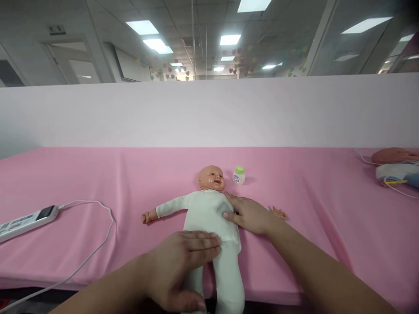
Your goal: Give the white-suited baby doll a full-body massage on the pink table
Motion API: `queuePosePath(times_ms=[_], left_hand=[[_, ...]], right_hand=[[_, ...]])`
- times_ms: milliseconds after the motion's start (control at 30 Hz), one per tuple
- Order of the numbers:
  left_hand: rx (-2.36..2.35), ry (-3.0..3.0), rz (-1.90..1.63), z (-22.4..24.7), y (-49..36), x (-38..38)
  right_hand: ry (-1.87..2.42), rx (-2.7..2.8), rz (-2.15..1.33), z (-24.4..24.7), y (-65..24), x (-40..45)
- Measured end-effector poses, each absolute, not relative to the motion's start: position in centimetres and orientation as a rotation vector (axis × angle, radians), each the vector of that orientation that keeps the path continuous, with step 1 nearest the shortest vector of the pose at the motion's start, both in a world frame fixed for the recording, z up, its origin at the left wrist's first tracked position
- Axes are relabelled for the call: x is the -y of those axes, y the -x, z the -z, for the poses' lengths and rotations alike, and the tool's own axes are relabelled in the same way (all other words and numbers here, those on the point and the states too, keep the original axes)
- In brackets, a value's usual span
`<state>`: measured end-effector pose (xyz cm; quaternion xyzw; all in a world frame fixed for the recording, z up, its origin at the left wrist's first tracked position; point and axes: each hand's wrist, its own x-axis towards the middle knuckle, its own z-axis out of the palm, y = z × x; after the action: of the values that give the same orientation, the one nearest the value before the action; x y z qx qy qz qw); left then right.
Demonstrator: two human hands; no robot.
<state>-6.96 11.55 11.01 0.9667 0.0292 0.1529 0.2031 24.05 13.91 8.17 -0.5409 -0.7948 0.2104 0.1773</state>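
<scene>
A baby doll (209,213) in a white long-sleeved top and white trousers lies on its back, its bare head pointing away from me. My left hand (186,253) lies across its lower belly and hip, fingers stretched out and held side by side. Against the doll's side and shoulder rests my right hand (250,213), its thumb on the chest and set apart from the extended fingers. That hand and forearm hide most of the doll's arm on the right, but its small hand (278,213) shows beyond. Beside the head stands a small clear jar (238,176) with a green lid.
A pink cloth (131,174) covers the table. At the left lies a white power strip (28,223) with a white cable (109,226). Another doll (393,155) with tubing lies at the far right. Behind the table runs a white partition (209,113).
</scene>
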Motion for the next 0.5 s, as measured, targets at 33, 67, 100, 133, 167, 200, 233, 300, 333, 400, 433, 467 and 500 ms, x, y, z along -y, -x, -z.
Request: queuePosePath(times_ms=[33,67,100,133,167,200,233,300,333,400,433,467,500], left_hand=[[-0.115,-2.707,-0.396,-10.8,6.8,-12.1],[-0.153,-2.716,-0.366,-10.4,6.7,-13.0],[-0.190,-2.725,-0.348,-10.1,6.5,-14.0],[-0.229,-2.738,-0.332,-9.7,6.4,-15.2],[-0.281,-2.748,-0.328,-9.3,6.2,-16.3],[-0.328,-2.757,-0.337,-9.0,6.0,-17.3],[-0.383,-2.764,-0.340,-8.7,5.9,-18.2],[-0.481,-2.780,-0.348,-8.3,5.6,-19.5],[-0.528,-2.791,-0.346,-8.2,5.5,-20.0],[-0.646,-2.815,-0.340,-7.9,5.6,-20.6],[-0.733,-2.824,-0.334,-7.8,5.7,-20.9],[-0.833,-2.828,-0.327,-7.6,5.9,-21.2],[-0.936,-2.828,-0.320,-7.4,6.0,-21.4]], right_hand=[[1.529,2.253,-0.600,-8.2,-24.1,-13.9],[1.530,2.256,-0.604,-8.2,-24.1,-13.9],[1.532,2.257,-0.607,-8.2,-24.1,-13.9],[1.535,2.256,-0.607,-8.2,-24.1,-13.9],[1.538,2.255,-0.608,-8.2,-24.1,-13.9],[1.540,2.253,-0.609,-8.2,-24.1,-13.9],[1.544,2.251,-0.610,-8.2,-24.1,-13.9],[1.551,2.249,-0.612,-8.2,-24.1,-13.8],[1.551,2.251,-0.610,-8.3,-24.0,-13.8],[1.540,2.262,-0.603,-8.5,-24.0,-13.7],[1.532,2.273,-0.590,-8.5,-24.0,-13.6],[1.530,2.284,-0.568,-8.6,-24.0,-13.5],[1.537,2.292,-0.537,-8.7,-24.0,-13.4]])
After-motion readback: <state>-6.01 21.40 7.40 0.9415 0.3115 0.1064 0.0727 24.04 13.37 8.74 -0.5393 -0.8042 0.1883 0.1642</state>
